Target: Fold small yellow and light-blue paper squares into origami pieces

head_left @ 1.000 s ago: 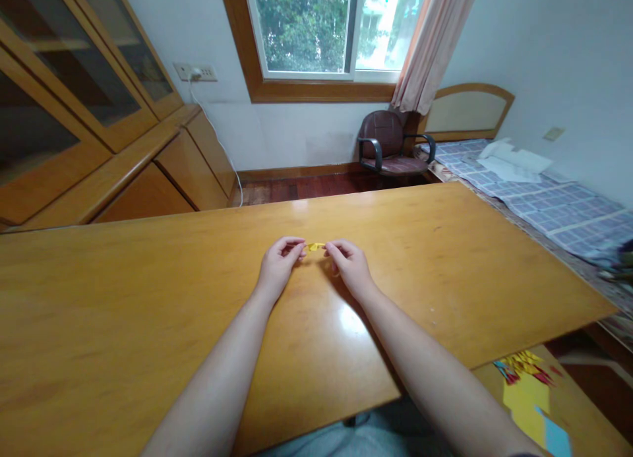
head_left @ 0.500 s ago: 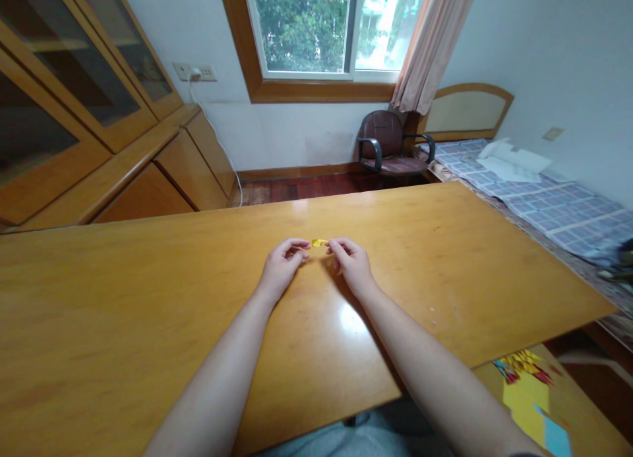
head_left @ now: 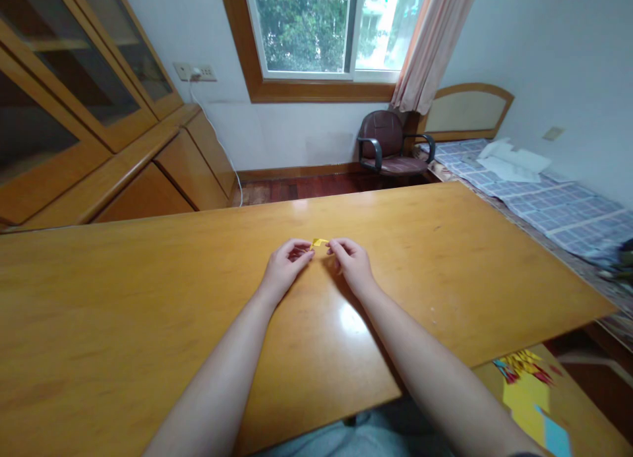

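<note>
Between my two hands, just above the wooden table point(head_left: 188, 299), is a small folded piece of yellow paper point(head_left: 319, 242). My left hand point(head_left: 291, 259) pinches its left end between thumb and fingers. At the other end, my right hand point(head_left: 349, 256) grips the paper with thumb and forefinger. The fingertips cover parts of the piece, so its full shape is hidden. Shadows of the hands fall on the tabletop.
At the lower right, a lower surface holds a pile of small yellow, red and blue folded pieces point(head_left: 524, 363), a yellow sheet point(head_left: 531, 401) and a light blue sheet point(head_left: 556, 434). A chair point(head_left: 383, 140) and a bed point(head_left: 554, 210) stand beyond the table; a cabinet point(head_left: 143, 180) is left.
My left thumb and fingers have shifted slightly right and closed on the left end of the yellow paper, which has turned a little. My right hand has hardly moved.
</note>
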### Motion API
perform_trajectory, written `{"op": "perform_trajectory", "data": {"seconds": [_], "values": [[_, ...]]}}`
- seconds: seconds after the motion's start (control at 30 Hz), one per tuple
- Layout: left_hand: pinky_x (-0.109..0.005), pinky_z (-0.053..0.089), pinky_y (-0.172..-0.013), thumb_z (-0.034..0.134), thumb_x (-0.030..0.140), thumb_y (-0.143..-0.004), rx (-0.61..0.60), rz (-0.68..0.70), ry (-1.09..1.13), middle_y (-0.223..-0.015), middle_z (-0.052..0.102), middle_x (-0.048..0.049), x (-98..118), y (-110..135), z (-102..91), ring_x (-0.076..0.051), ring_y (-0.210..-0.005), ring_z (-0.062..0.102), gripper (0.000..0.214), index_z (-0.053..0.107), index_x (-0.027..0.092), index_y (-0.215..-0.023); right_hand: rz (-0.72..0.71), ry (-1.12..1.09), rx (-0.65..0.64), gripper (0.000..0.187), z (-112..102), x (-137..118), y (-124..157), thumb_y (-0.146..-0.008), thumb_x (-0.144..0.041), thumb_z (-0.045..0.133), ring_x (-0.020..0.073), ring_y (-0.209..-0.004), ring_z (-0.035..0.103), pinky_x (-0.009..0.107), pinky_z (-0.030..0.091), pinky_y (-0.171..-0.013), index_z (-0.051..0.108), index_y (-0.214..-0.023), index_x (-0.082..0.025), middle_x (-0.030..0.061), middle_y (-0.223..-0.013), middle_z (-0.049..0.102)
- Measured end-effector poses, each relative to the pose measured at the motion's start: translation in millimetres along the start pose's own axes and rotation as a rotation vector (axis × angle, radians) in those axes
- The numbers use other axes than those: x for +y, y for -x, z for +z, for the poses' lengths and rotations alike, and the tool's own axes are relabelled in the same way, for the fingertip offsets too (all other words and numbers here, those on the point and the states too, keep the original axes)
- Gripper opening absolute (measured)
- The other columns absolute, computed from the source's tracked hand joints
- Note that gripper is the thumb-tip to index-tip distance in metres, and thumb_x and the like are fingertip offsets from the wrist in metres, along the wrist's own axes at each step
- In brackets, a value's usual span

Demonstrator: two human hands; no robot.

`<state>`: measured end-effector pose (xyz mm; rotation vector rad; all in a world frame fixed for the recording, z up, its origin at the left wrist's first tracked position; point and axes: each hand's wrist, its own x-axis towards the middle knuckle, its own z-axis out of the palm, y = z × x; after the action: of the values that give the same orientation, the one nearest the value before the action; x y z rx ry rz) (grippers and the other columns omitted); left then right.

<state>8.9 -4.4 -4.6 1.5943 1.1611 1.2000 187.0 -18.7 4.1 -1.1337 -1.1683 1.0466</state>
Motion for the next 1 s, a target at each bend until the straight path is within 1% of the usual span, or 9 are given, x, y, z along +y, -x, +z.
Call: {"op": "perform_trajectory", "data": {"seconds": [0.1, 0.2, 0.3, 0.4, 0.5, 0.67, 0.9, 1.0], "values": [[-0.029, 0.055, -0.072, 0.072, 0.038, -0.078, 0.026, -0.018, 0.061, -0.085, 0.070, -0.0041, 1, 1, 0.4, -0.018, -0.077, 0.067, 0.027, 0.067, 0.018, -0.094, 0.009, 0.017, -0.006, 0.027, 0, 0, 0, -0.083, -0.042, 0.060, 0.0101, -0.049, 0.047, 0.022, 0.036, -0.047, 0.069, -0.078, -0.017, -0.0006, -0.069, 0.063], [-0.028, 0.056, -0.067, 0.072, 0.040, -0.079, 0.056, -0.031, 0.092, -0.089, 0.071, -0.0050, 0, 2, 0.5, -0.018, -0.076, 0.069, 0.028, 0.067, 0.017, -0.096, 0.025, 0.034, -0.013, 0.027, 0, -1, 1, -0.082, -0.041, 0.060, 0.0103, -0.049, 0.047, 0.022, 0.036, -0.047, 0.068, -0.075, -0.017, -0.0015, -0.064, 0.060], [-0.028, 0.056, -0.070, 0.071, 0.037, -0.080, 0.070, 0.013, 0.027, -0.090, 0.071, -0.0049, 1, 2, 0.2, -0.018, -0.077, 0.068, 0.025, 0.067, 0.018, -0.095, 0.043, 0.045, -0.024, 0.026, 0, -2, 2, -0.081, -0.040, 0.059, 0.0106, -0.048, 0.047, 0.022, 0.035, -0.047, 0.067, -0.072, -0.017, -0.0021, -0.061, 0.059], [-0.028, 0.054, -0.074, 0.069, 0.032, -0.082, 0.082, 0.084, -0.100, -0.088, 0.070, -0.0038, 4, 2, -0.1, -0.017, -0.079, 0.067, 0.018, 0.068, 0.019, -0.093, 0.054, 0.049, -0.030, 0.025, 1, -3, 3, -0.080, -0.039, 0.060, 0.0106, -0.048, 0.048, 0.022, 0.036, -0.047, 0.066, -0.070, -0.017, -0.0029, -0.058, 0.057], [-0.028, 0.053, -0.075, 0.065, 0.029, -0.085, 0.092, 0.139, -0.200, -0.087, 0.069, -0.0030, 8, 2, -0.5, -0.017, -0.079, 0.065, 0.013, 0.069, 0.019, -0.092, 0.056, 0.050, -0.039, 0.023, 1, -3, 3, -0.079, -0.037, 0.060, 0.0102, -0.047, 0.046, 0.022, 0.036, -0.047, 0.065, -0.068, -0.018, -0.0039, -0.055, 0.056], [-0.027, 0.052, -0.076, 0.059, 0.028, -0.088, 0.109, 0.198, -0.320, -0.086, 0.068, -0.0029, 17, 4, -2.6, -0.017, -0.080, 0.064, 0.012, 0.069, 0.020, -0.087, 0.059, 0.058, -0.054, 0.022, 1, -1, 2, -0.080, -0.037, 0.060, 0.0107, -0.049, 0.047, 0.022, 0.036, -0.048, 0.066, -0.069, -0.018, -0.0033, -0.058, 0.057], [-0.027, 0.052, -0.071, 0.059, 0.027, -0.087, 0.132, 0.186, -0.316, -0.084, 0.066, -0.0026, 19, 3, -3.5, -0.016, -0.077, 0.063, 0.011, 0.067, 0.019, -0.083, 0.046, 0.067, -0.035, 0.025, 2, -2, 3, -0.081, -0.040, 0.061, 0.0108, -0.050, 0.048, 0.022, 0.038, -0.048, 0.064, -0.070, -0.018, -0.0030, -0.060, 0.055], [-0.026, 0.052, -0.070, 0.059, 0.027, -0.086, 0.134, 0.179, -0.307, -0.084, 0.066, -0.0025, 17, 3, -3.7, -0.016, -0.076, 0.062, 0.011, 0.067, 0.019, -0.083, 0.016, 0.030, 0.005, 0.024, 2, 0, 2, -0.081, -0.043, 0.065, 0.0103, -0.051, 0.048, 0.022, 0.039, -0.048, 0.063, -0.082, -0.019, -0.0028, -0.068, 0.057]]}}
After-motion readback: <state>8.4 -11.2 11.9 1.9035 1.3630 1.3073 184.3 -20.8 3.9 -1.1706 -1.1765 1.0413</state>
